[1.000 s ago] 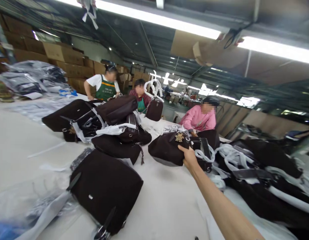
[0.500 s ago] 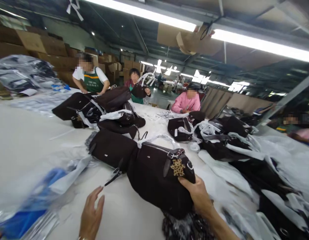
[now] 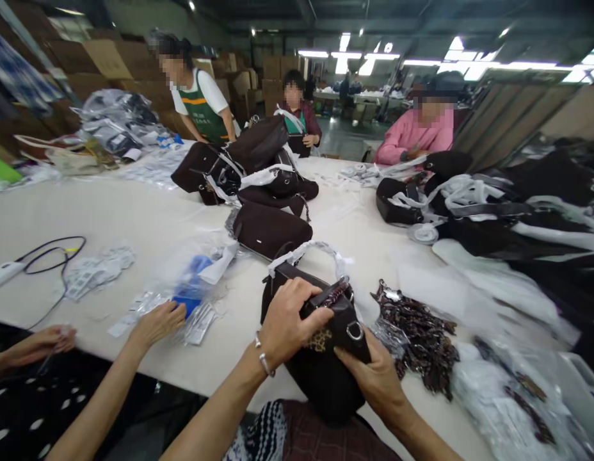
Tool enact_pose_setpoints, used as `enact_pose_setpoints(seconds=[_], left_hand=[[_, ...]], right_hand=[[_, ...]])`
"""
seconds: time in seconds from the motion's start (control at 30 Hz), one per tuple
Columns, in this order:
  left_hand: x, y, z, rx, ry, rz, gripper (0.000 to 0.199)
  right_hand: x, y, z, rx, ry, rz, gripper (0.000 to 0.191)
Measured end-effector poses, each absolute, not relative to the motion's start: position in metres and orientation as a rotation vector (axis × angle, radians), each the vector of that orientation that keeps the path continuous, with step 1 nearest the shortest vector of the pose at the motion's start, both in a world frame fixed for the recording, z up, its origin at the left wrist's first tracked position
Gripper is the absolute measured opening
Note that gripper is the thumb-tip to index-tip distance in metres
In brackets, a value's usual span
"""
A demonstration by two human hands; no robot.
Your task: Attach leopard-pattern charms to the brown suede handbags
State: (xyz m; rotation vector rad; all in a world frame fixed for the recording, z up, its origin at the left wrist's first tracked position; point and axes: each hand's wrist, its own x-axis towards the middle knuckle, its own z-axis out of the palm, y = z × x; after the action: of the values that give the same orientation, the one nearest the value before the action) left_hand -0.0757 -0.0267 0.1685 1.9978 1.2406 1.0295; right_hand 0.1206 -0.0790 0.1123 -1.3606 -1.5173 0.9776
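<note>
Both hands [image 3: 288, 317] [image 3: 381, 371] grip a rounded dark bag [image 3: 321, 384], seemingly matte cloth, with a leopard-spotted charm [image 3: 320, 340].

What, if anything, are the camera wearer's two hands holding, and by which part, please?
A dark bag: the left hand grips its upper part, above the leopard-print charm, and the right hand holds its side, below the metal ring.

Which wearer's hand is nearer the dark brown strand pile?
Right. The right hand grips the bag, just left of the strand pile; the left hand is farther left, at the bag's top.
</note>
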Motion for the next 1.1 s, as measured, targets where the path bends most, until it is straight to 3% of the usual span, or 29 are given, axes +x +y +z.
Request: enact_pose_setpoints(seconds=[0.23,0.4,0.6,0.73,0.93,1.0,1.1], left_hand=[[-0.081,-0.009,0.147,1.15,0.901,0.852,0.021],[-0.063,0.008,0.109,0.911,0.84,0.91,0.024],[-0.027,0.023,0.051,0.56,0.895,0.896,0.034],[-0.018,0.027,0.022,0.527,0.921,0.893,0.038],[-0.019,0.028,0.026,0.607,0.922,0.921,0.032],[-0.024,0.029,0.045,0.777,0.981,0.927,0.024],[-0.044,0.032,0.081,1.082,1.13,1.017,0.028]], right_hand=[[0.103,-0.097,0.086,-1.479,-1.25,1.204,0.05],[0.117,-0.092,0.072,-1.512,-1.074,1.446,0.059],[0.139,-0.087,0.014,-1.687,-1.043,1.353,0.051],[0.142,-0.088,-0.013,-1.625,-1.031,1.501,0.052],[0.144,-0.068,0.0,-1.565,-0.9,1.709,0.061],[0.149,-0.051,0.017,-1.694,-0.968,1.615,0.059],[0.166,-0.013,0.064,-1.836,-1.107,1.379,0.057]])
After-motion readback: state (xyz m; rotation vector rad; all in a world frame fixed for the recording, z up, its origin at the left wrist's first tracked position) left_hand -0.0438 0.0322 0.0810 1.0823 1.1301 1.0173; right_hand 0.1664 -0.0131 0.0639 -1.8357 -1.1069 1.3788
